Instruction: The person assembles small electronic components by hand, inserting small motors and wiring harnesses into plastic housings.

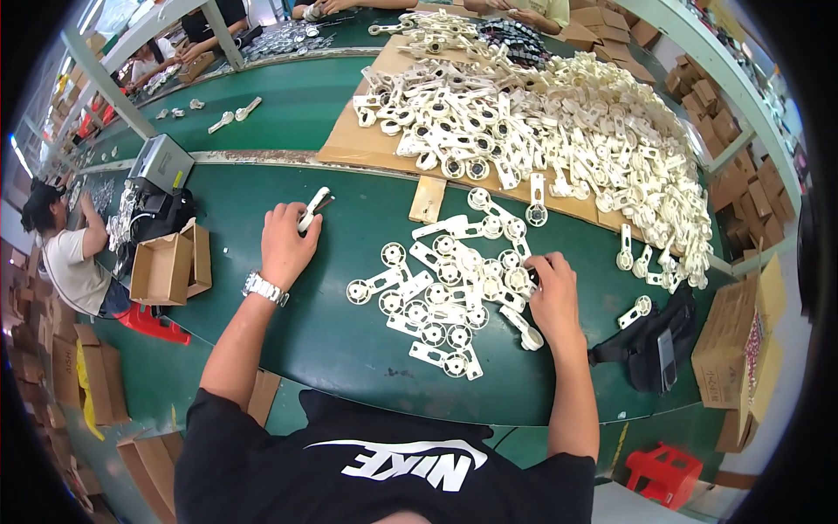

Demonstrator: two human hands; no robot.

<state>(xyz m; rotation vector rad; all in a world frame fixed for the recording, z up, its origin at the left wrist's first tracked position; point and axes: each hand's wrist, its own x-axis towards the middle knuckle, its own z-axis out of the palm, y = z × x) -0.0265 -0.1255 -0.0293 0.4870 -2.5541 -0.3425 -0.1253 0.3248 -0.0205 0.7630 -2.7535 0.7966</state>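
Note:
My left hand (288,246) is closed on a slim white plastic part (313,210), which sticks up past the thumb and fingers over the green tabletop (323,341). In front of me lies a loose heap of white plastic parts (449,288), each with a flat slotted arm and a round spoked ring at one end. At the heap's right edge, my right hand (555,299) has its fingers curled onto a ringed white part (519,280); the fingertips partly hide the grip. Another such part (522,328) lies just below that hand.
A large pile of similar parts (524,122) covers cardboard (349,140) at the back right. A small wooden block (428,199) lies before it. Open cartons (161,269) and a metal box (161,163) stand left; a black bag (655,349) lies right. Co-workers (78,244) sit nearby.

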